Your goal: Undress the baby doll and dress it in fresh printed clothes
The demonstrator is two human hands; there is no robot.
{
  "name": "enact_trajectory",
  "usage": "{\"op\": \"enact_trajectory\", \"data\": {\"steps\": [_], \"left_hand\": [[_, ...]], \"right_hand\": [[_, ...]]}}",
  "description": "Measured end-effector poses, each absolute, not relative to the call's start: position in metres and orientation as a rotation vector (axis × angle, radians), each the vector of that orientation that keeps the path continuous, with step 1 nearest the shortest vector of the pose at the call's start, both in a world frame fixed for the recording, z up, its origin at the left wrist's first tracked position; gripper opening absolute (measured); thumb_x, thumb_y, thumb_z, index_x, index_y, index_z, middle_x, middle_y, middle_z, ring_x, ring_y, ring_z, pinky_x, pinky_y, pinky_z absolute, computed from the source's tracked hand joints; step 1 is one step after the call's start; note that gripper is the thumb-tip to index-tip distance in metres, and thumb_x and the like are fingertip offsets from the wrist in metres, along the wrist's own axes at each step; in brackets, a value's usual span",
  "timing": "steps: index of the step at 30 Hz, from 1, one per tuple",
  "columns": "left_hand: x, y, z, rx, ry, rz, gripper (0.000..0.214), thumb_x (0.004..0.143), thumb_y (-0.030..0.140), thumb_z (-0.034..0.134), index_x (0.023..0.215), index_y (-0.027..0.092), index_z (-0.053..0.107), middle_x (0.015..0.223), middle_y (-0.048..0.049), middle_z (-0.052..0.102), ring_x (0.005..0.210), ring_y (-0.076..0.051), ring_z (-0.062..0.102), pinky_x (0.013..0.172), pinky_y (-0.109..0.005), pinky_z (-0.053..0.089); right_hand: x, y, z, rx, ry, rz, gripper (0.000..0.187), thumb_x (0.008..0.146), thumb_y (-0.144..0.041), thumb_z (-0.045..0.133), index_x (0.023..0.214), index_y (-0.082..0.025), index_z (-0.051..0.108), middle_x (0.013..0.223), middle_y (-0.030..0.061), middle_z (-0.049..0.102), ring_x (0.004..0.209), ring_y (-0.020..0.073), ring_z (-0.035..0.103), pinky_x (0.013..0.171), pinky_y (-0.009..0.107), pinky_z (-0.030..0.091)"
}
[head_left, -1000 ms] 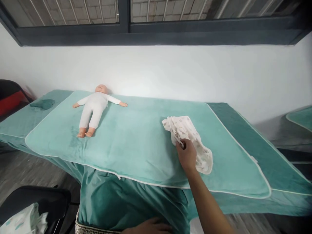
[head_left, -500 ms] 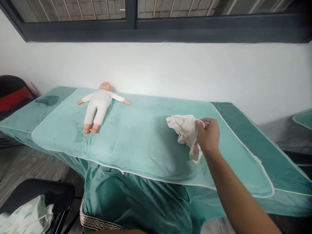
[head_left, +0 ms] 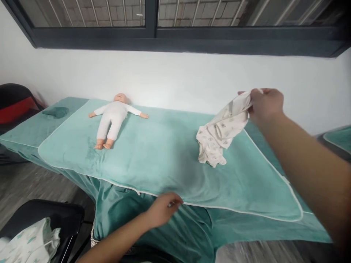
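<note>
My right hand (head_left: 266,104) is raised over the right part of the bed, closed on one end of a white baby garment (head_left: 219,133) with small printed figures. The cloth hangs down to the left in folds, its lower end near the mat. At the front edge of the mat is my left hand (head_left: 164,209), empty, fingers loosely curled with a gap beside the thumb. A baby doll (head_left: 113,116) in a white suit lies on its back at the left, arms spread, away from both hands.
A light green mat (head_left: 153,160) with white piping covers the bed. A small dark green cushion (head_left: 56,112) lies at the far left. On a black chair (head_left: 61,215) at front left rests a patterned white cloth (head_left: 33,241). The wall (head_left: 164,80) and window stand behind.
My right hand has risen and moved right, and the garment, bunched before, now hangs stretched out. My left hand has come into view from below. The doll has stayed in place.
</note>
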State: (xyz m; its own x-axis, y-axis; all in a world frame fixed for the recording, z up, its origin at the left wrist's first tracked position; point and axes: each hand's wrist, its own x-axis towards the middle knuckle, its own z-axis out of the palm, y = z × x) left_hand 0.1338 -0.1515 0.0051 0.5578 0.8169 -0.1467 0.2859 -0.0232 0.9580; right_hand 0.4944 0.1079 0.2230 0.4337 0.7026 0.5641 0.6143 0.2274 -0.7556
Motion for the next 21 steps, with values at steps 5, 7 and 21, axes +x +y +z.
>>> {"op": "enact_trajectory", "data": {"steps": [5,7,21], "left_hand": [[0.116,-0.118,0.021,1.474,1.095,0.712,0.023,0.094,0.031,0.056,0.106,0.018,0.072,0.101,-0.0086,0.073,0.097,-0.02,0.067,0.092,-0.036,0.052],[0.115,-0.108,0.032,1.462,1.097,0.79,0.023,0.095,0.031,0.057,0.11,0.019,0.07,0.107,-0.0087,0.073,0.102,-0.02,0.067,0.097,-0.037,0.052],[0.071,0.031,0.128,1.95,1.437,1.664,0.053,0.09,0.036,0.07,0.137,0.02,0.053,0.144,-0.0162,0.055,0.139,-0.028,0.051,0.115,-0.045,0.044]], "right_hand": [[0.492,0.117,0.302,-1.266,-1.047,0.234,0.023,0.092,-0.006,0.041,0.08,-0.025,0.039,0.107,0.0257,0.074,0.081,0.0086,0.071,0.06,0.031,0.036],[0.474,0.114,0.332,-1.156,-1.08,0.225,0.019,0.093,-0.009,0.043,0.08,-0.023,0.042,0.102,0.0172,0.076,0.083,0.0072,0.071,0.06,0.03,0.036],[0.281,0.029,0.328,-0.721,-1.724,0.826,0.023,0.1,-0.023,0.041,0.116,-0.007,0.045,0.092,-0.0077,0.071,0.084,0.0042,0.071,0.078,0.032,0.047]]}}
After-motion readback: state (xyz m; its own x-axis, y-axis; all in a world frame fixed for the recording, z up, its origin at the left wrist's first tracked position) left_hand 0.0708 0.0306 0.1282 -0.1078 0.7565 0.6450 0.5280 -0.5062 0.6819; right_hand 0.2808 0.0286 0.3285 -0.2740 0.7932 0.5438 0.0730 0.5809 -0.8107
